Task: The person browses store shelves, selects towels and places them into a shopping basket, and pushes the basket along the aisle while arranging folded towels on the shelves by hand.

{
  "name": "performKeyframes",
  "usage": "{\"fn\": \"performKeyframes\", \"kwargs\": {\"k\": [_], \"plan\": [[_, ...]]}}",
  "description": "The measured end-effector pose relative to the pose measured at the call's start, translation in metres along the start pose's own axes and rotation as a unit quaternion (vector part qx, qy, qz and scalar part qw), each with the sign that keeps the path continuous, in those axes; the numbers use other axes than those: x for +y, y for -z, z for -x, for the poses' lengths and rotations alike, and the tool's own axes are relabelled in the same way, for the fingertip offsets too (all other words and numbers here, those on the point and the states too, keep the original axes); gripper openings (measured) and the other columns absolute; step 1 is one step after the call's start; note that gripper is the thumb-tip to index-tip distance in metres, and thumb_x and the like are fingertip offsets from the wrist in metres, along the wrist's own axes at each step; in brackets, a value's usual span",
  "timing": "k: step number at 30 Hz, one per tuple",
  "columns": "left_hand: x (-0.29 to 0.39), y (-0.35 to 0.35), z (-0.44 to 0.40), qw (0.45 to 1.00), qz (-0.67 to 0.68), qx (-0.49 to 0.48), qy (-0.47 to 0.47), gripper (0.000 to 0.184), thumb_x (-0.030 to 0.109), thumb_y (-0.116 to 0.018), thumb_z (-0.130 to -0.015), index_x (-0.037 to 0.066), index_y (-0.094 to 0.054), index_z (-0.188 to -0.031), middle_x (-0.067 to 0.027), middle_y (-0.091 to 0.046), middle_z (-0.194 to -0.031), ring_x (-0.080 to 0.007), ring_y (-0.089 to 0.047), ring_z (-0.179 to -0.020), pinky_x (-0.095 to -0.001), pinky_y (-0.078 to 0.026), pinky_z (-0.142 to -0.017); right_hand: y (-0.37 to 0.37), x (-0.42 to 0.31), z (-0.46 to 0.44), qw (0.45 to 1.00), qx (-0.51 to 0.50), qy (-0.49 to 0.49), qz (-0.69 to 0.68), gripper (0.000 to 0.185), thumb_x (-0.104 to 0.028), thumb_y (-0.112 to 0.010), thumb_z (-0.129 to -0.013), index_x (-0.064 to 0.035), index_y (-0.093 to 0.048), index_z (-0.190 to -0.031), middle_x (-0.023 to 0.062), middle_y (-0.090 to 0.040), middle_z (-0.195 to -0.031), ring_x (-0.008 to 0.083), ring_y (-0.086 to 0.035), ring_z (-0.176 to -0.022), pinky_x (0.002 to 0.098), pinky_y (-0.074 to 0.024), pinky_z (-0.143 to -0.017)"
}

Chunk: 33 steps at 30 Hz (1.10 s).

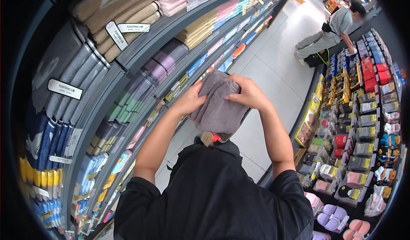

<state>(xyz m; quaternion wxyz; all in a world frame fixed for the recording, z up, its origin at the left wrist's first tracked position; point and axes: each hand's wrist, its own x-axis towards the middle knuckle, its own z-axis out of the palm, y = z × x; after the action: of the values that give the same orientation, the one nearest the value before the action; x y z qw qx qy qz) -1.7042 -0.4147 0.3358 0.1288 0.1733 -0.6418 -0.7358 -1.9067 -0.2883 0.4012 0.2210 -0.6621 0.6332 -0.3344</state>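
A folded grey-brown towel (pixel 215 112) is held up in front of my body, between both hands. My left hand (pixel 191 98) grips its left side, with the thumb on top and the other fingers partly hidden. On the right side, my right hand (pixel 249 93) pinches the towel, its thumb pressed on the upper face and its fingers over the far edge. A tan tag (pixel 207 138) hangs below the towel's near edge. Closest to my left hand is the shelving with stacked folded towels (pixel 164 61).
Shelves on the left hold grey towels (pixel 79 80) and brown towels (pixel 124 16) with white labels. A rack of packaged socks (pixel 358 133) lines the right, with slippers (pixel 332 217) below. Up the tiled aisle (pixel 273 61), a person (pixel 331 33) bends toward the rack beside a black bag (pixel 317 59).
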Motion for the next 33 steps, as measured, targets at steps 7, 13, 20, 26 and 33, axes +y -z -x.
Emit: {"fn": "performKeyframes", "kwargs": {"k": [7, 13, 20, 26, 33], "plan": [[0.014, 0.002, 0.005, 0.998, -0.058, -0.01, -0.018, 0.051, 0.013, -0.064, -0.092, -0.002, -0.047, -0.137, -0.0098, -0.058, -0.13, -0.0146, -0.055, -0.119, -0.0305, -0.044, -0.1, -0.002, 0.002, -0.003, 0.991, -0.016, -0.049, -0.127, 0.043, -0.007, -0.08, -0.07, -0.0026, -0.064, -0.11, 0.0092, -0.064, -0.109, 0.0236, -0.061, -0.105, 0.0351, -0.0458, -0.095], [0.026, 0.005, 0.006, 0.997, -0.058, -0.053, 0.026, 0.05, 0.007, -0.061, -0.09, -0.002, -0.048, -0.137, -0.0099, -0.057, -0.131, -0.0149, -0.054, -0.121, -0.0311, -0.044, -0.102, -0.006, 0.001, -0.008, 0.994, 0.006, 0.05, -0.094, 0.045, -0.009, -0.079, -0.073, -0.0014, -0.062, -0.114, 0.0109, -0.06, -0.122, 0.022, -0.056, -0.114, 0.037, -0.0423, -0.1], [-0.011, 0.012, 0.002, 0.945, 0.311, -0.038, 0.092, 0.061, 0.015, -0.067, -0.089, -0.002, -0.041, -0.142, -0.012, -0.055, -0.133, -0.0181, -0.054, -0.122, -0.0344, -0.044, -0.102, -0.003, 0.009, -0.012, 0.987, -0.066, -0.074, -0.127, 0.049, -0.015, -0.076, -0.074, -0.0027, -0.059, -0.118, 0.0091, -0.062, -0.114, 0.0197, -0.058, -0.107, 0.0337, -0.0451, -0.095], [0.007, 0.004, -0.002, 0.998, -0.045, -0.009, 0.04, 0.08, 0.028, -0.08, -0.078, -0.003, -0.04, -0.14, -0.0151, -0.055, -0.129, -0.0214, -0.056, -0.117, -0.035, -0.046, -0.098, -0.022, 0.03, -0.017, 0.989, -0.002, -0.063, -0.135, 0.053, -0.023, -0.074, -0.081, -0.0038, -0.055, -0.127, 0.0117, -0.062, -0.118, 0.0235, -0.06, -0.11, 0.0366, -0.0467, -0.093], [-0.008, 0.024, 0.0, 0.913, 0.367, 0.079, 0.16, 0.058, 0.034, -0.068, -0.087, 0.002, -0.05, -0.132, -0.0176, -0.062, -0.12, -0.0302, -0.065, -0.104, -0.0474, -0.053, -0.091, -0.043, 0.093, 0.013, 0.734, 0.177, -0.293, -0.586, 0.053, -0.042, -0.048, -0.101, -0.0058, -0.048, -0.139, 0.0151, -0.054, -0.139, 0.0287, -0.052, -0.127, 0.0439, -0.0437, -0.104]]}}
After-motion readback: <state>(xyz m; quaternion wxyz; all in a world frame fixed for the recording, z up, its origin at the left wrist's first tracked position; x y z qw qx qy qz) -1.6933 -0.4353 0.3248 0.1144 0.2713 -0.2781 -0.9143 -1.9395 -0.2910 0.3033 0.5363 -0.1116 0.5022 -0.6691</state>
